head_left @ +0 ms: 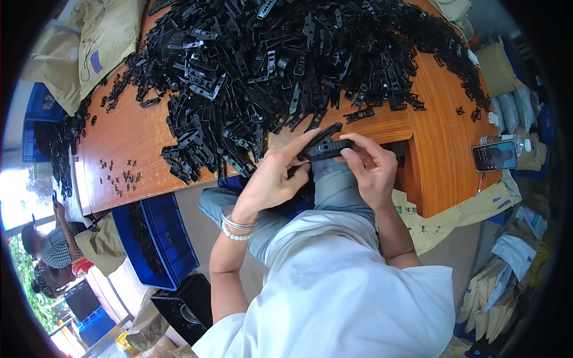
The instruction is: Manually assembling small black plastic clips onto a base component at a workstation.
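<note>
In front of my lap, just off the table's near edge, both hands hold a long black plastic part (pixel 327 150). My left hand (pixel 274 182), with bracelets on its wrist, is closed on the part's left end, the index finger stretched along it. My right hand (pixel 375 173) pinches the other end between thumb and fingers. A narrow black piece sticks up at an angle from the part; whether it is joined on cannot be told. Beyond my hands a large heap of similar black plastic parts (pixel 262 77) covers much of the wooden table (pixel 140 146).
Small black pieces (pixel 122 177) lie scattered at the table's left. A smartphone (pixel 495 156) and a clear bottle (pixel 523 144) are at the right. An open drawer (pixel 412 179) is beside my right forearm. Blue crates (pixel 156 241) stand lower left; another person (pixel 57 244) is farther left.
</note>
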Demonstrator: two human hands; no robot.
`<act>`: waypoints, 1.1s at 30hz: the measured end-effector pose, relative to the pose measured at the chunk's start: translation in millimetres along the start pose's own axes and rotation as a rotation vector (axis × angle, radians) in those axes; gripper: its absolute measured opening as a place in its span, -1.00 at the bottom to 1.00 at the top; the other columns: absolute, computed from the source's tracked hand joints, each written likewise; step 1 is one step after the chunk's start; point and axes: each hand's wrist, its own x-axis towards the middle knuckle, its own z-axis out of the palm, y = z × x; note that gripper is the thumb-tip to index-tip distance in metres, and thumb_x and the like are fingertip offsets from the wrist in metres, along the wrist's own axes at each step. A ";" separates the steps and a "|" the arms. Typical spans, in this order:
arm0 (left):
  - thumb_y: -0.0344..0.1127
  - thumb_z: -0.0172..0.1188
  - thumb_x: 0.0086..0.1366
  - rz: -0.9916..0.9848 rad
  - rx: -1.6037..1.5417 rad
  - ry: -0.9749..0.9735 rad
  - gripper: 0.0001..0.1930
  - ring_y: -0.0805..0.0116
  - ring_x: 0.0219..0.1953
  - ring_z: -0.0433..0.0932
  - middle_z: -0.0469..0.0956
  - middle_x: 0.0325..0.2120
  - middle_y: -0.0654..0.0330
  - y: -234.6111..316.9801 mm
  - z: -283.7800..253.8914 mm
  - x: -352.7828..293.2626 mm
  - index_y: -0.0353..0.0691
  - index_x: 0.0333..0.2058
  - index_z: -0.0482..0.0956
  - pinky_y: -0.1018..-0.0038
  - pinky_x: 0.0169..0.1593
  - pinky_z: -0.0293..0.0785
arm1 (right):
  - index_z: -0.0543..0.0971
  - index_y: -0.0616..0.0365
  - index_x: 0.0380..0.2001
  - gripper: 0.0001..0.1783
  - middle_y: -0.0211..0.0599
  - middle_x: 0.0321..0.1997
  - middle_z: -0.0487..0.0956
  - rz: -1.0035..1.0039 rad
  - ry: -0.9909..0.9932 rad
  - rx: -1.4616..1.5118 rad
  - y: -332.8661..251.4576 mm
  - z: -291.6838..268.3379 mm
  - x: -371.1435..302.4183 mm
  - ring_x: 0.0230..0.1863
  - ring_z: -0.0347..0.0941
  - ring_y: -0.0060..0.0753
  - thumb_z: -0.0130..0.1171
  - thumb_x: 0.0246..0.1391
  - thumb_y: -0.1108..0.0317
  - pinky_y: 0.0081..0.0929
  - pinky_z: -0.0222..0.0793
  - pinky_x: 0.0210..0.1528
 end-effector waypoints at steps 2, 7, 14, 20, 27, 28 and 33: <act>-0.64 0.08 0.01 0.131 -0.158 0.156 -0.52 0.62 -0.43 0.42 0.51 -0.40 0.20 -15.0 15.5 0.9 -0.40 -0.02 0.35 0.68 -0.37 0.42 | 0.47 0.37 -0.20 -0.74 -0.16 -0.29 0.53 -0.035 -0.017 -0.093 2.6 2.6 -3.9 -0.34 0.51 -0.47 0.10 0.00 0.48 -0.63 0.42 -0.28; -0.46 0.22 -0.01 0.090 -0.022 0.206 -0.60 0.22 -0.36 0.56 0.53 -0.37 -0.05 -21.6 18.5 -2.9 -0.41 -0.15 0.42 0.51 -0.26 0.45 | 0.48 0.29 -0.18 -0.69 -0.13 -0.17 0.48 -0.428 0.001 -0.465 1.5 -2.1 12.1 -0.17 0.45 -0.34 0.14 -0.08 0.48 -0.53 0.35 -0.14; -0.46 0.23 -0.03 0.223 0.087 0.224 -0.64 0.17 -0.38 0.56 0.54 -0.39 -0.04 -30.1 14.7 -9.8 -0.41 -0.20 0.46 0.46 -0.29 0.44 | 0.48 0.26 -0.20 -0.68 -0.14 -0.18 0.46 -0.220 -0.172 -0.277 6.6 5.9 8.7 -0.15 0.42 -0.31 0.10 -0.13 0.58 -0.56 0.31 -0.13; -0.52 0.19 0.01 0.101 -0.104 0.184 -0.66 0.35 -0.34 0.57 0.56 -0.36 0.08 -38.5 10.7 -19.1 -0.38 -0.16 0.46 0.54 -0.23 0.44 | 0.50 0.28 -0.22 -0.68 -0.20 -0.28 0.47 -0.127 -0.206 -0.091 4.8 10.6 12.4 -0.29 0.43 -0.43 0.11 -0.16 0.63 -0.61 0.34 -0.24; -0.45 0.16 0.05 0.078 0.096 0.480 -0.94 0.45 -0.47 0.48 0.53 -0.51 0.20 -57.1 -63.6 -13.7 -0.31 -0.47 0.56 0.59 -0.39 0.39 | 0.51 0.29 -0.21 -0.70 -0.17 -0.26 0.47 0.105 -0.533 -0.175 25.5 10.8 -0.1 -0.40 0.47 -0.51 0.00 -0.08 0.68 -0.68 0.40 -0.40; -0.44 0.13 0.09 -0.036 0.095 0.644 -0.93 0.54 -0.53 0.45 0.52 -0.56 0.24 -66.0 -85.6 -10.7 -0.30 -0.47 0.56 0.61 -0.43 0.37 | 0.51 0.28 -0.20 -0.69 -0.17 -0.26 0.48 0.119 -0.545 -0.192 29.7 15.2 -4.6 -0.38 0.47 -0.50 -0.03 -0.07 0.69 -0.67 0.42 -0.38; -0.41 0.11 0.05 -0.299 0.370 1.037 -0.85 0.53 -0.64 0.45 0.56 -0.61 0.16 -149.5 -205.8 -8.2 -0.29 -0.41 0.61 0.59 -0.51 0.38 | 0.51 0.33 -0.24 -0.75 -0.18 -0.26 0.50 0.144 -0.486 -0.097 40.9 17.2 -10.3 -0.33 0.50 -0.44 -0.05 -0.02 0.67 -0.63 0.44 -0.32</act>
